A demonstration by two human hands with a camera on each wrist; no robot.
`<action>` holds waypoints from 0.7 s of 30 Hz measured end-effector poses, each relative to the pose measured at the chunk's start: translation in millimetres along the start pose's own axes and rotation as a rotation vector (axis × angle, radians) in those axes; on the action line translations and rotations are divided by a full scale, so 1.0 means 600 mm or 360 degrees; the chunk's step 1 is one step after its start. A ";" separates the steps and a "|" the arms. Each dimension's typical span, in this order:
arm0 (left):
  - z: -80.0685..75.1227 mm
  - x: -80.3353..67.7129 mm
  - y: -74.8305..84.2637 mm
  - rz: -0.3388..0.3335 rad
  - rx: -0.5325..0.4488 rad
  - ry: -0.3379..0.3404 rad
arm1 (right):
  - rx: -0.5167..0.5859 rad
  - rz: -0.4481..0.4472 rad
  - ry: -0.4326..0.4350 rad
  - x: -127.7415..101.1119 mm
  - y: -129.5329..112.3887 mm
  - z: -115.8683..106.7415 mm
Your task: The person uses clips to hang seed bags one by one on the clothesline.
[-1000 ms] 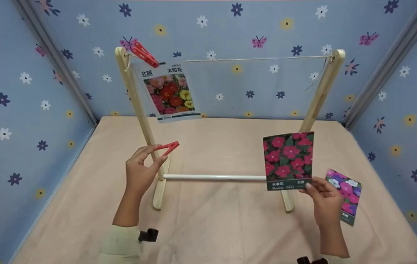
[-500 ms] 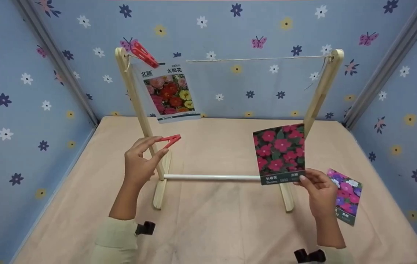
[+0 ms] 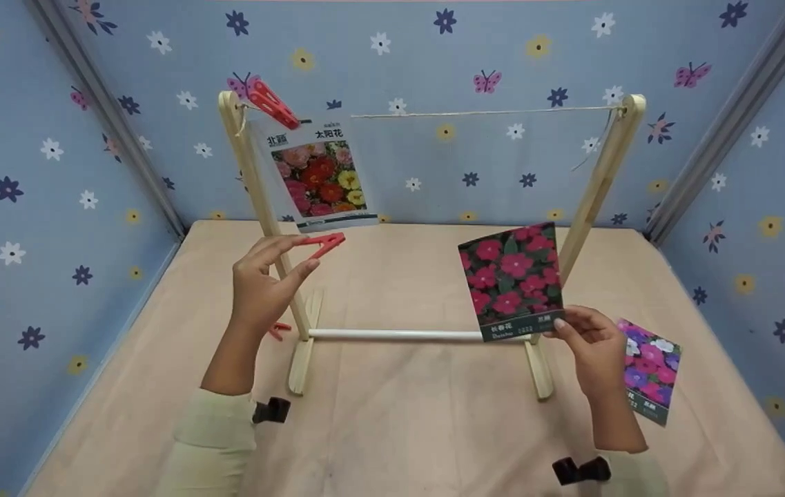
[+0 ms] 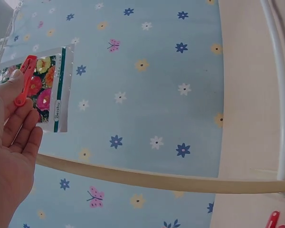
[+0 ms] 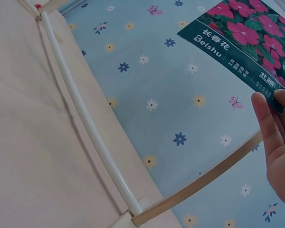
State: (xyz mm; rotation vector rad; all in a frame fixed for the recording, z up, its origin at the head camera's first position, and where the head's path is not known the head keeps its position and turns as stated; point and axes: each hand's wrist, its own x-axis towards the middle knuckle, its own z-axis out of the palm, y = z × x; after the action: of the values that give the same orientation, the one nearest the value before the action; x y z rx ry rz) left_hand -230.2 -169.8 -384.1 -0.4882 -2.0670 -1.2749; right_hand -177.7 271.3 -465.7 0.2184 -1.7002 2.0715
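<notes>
Two hands were up: left hand [image 3: 264,290] pinched a red clip [image 3: 322,244] at the left post, right hand [image 3: 589,345] pinched a seed packet [image 3: 511,279] by its bottom edge, held upright. String [image 3: 482,111] lay above and beyond both. Clip jaws unclear.

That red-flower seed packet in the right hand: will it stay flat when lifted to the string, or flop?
The seed packet is held only by its bottom edge in the right hand, yet stands upright and flat, so it is probably fairly stiff. It looks thin and light. Its surface seems glossy, so it may slip.
</notes>
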 end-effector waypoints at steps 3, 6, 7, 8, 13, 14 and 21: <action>0.002 0.009 0.004 0.0026 -0.0009 0.0000 | -0.0033 0.0011 -0.0001 0.007 -0.004 0.004; 0.004 0.018 0.011 0.0062 -0.0011 0.0005 | -0.0058 0.0006 -0.0001 0.013 -0.009 0.007; 0.005 0.022 0.013 0.0072 -0.0015 0.0007 | -0.0069 0.0000 -0.0002 0.015 -0.010 0.008; 0.006 0.025 0.015 0.0084 -0.0022 0.0009 | -0.0069 -0.0005 -0.0007 0.017 -0.011 0.009; 0.008 0.040 0.025 0.0120 -0.0029 0.0003 | -0.0101 -0.0023 -0.0034 0.024 -0.013 0.015; 0.008 0.043 0.027 0.0128 -0.0026 0.0000 | -0.0104 -0.0024 -0.0040 0.026 -0.013 0.017; 0.007 0.066 0.044 0.0138 0.0012 -0.0075 | -0.0095 -0.0066 -0.0077 0.036 -0.015 0.032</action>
State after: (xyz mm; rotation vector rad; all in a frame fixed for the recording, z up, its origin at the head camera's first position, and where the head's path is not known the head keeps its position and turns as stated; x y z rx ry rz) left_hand -243.8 -154.9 -340.8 -0.6033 -2.0654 -1.2156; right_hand -196.2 259.6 -444.7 0.2850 -1.7685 1.9974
